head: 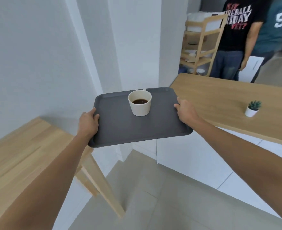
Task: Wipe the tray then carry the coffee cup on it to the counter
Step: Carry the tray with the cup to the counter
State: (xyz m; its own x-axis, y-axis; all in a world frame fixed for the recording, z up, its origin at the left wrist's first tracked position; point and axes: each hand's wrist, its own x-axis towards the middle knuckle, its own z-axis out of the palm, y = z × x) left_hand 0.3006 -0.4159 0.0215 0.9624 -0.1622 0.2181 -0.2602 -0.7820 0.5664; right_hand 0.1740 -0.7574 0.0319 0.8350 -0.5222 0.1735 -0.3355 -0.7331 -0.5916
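Observation:
A dark grey tray [137, 130] is held in the air over the floor, between a wooden table and a counter. On its far half stands a cream coffee cup [140, 108], upright, with dark coffee inside. My left hand [88, 122] grips the tray's left edge, thumb on top. My right hand [185, 109] grips the right edge. The wooden counter [220, 103] lies to the right, its near corner just beyond the tray's far right corner.
A small potted plant [252, 108] stands on the counter. A light wooden table [29, 155] is at the lower left. Two people [236, 39] stand beyond the counter beside a wooden shelf unit [201, 40]. White walls ahead, tiled floor below.

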